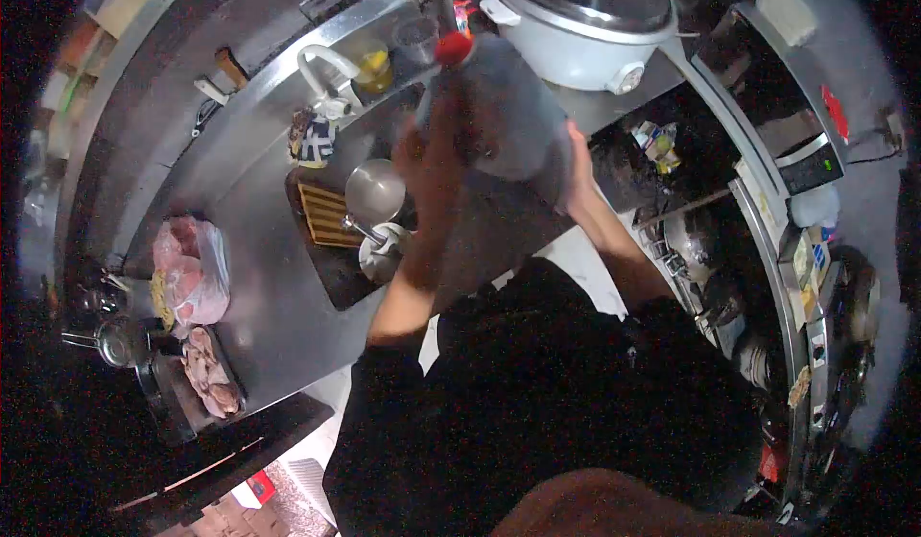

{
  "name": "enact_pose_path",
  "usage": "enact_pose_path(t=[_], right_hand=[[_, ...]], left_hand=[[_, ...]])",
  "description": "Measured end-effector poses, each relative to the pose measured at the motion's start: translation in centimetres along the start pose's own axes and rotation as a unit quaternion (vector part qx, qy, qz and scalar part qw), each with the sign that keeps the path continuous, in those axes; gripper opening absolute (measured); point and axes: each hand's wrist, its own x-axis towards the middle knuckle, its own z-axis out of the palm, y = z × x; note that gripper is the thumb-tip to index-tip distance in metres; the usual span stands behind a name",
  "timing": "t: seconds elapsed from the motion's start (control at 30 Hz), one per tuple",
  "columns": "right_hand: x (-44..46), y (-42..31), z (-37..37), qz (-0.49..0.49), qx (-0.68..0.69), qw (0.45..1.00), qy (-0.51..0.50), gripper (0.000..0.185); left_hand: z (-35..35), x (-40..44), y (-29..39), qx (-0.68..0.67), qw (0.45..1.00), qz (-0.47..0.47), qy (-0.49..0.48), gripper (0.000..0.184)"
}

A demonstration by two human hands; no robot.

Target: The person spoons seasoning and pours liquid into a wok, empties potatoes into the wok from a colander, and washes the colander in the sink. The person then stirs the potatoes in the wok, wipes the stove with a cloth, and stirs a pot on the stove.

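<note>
Both my hands are on a large translucent plastic jug (513, 115) with a red cap (454, 49). It is held tilted in front of my chest, its capped end toward the upper left. My left hand (422, 158), dark and blurred, grips the near left side of the jug. Against its right side lies my right hand (579, 167), fingers pointing up and partly hidden behind the jug. Just below and left, a metal bowl (375, 191) and a white bowl with a ladle (381, 251) are in the sink (331, 283), beside a slatted wooden rack (324, 215).
A big white rice cooker (585, 43) stands behind the jug. The white faucet (326, 76) rises at the sink's back edge, near a patterned cloth (312, 141). Bagged meat (192, 273) and a tray of meat pieces (209, 374) lie on the steel counter (259, 278) at left.
</note>
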Motion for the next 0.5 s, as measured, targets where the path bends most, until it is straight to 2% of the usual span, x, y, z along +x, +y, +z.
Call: enact_pose_path(t=[0.03, 0.1, 0.13, 0.17, 0.2, 0.27, 0.37, 0.5], right_hand=[[-0.1, -1.1, -0.4, -0.039, -0.018, 0.999, 0.005, 0.071], [-2.0, -5.3, -0.4, 0.008, -0.266, 0.961, 0.076, 0.072], [-2.9, -6.3, 1.8, -0.043, -0.336, 0.933, 0.119, 0.070], [-3.4, -6.9, 3.7, -0.089, -0.404, 0.897, 0.157, 0.069], [-3.2, -7.4, 4.3, -0.177, -0.507, 0.836, 0.112, 0.063], [-3.5, -8.7, 7.2, -0.188, -0.624, 0.752, 0.098, 0.061], [-4.4, -8.8, 8.8, -0.176, -0.700, 0.685, 0.094, 0.058], [-4.3, -8.1, 8.1, -0.150, -0.680, 0.709, 0.111, 0.058]], left_hand=[[-0.9, 0.6, -0.7, -0.131, 0.990, -0.036, -0.037, 0.034], [-3.5, 1.7, -4.7, -0.379, 0.910, -0.116, -0.123, 0.031], [-3.9, 1.5, -6.4, -0.419, 0.885, -0.153, -0.132, 0.031], [-3.7, 1.0, -7.9, -0.431, 0.874, -0.183, -0.126, 0.031], [-3.5, 0.1, -8.8, -0.447, 0.863, -0.203, -0.122, 0.031], [-3.2, -2.2, -9.7, -0.461, 0.852, -0.221, -0.114, 0.031], [-2.5, -5.0, -10.4, -0.472, 0.838, -0.243, -0.122, 0.032], [-2.4, -4.6, -11.0, -0.463, 0.839, -0.251, -0.136, 0.032]])
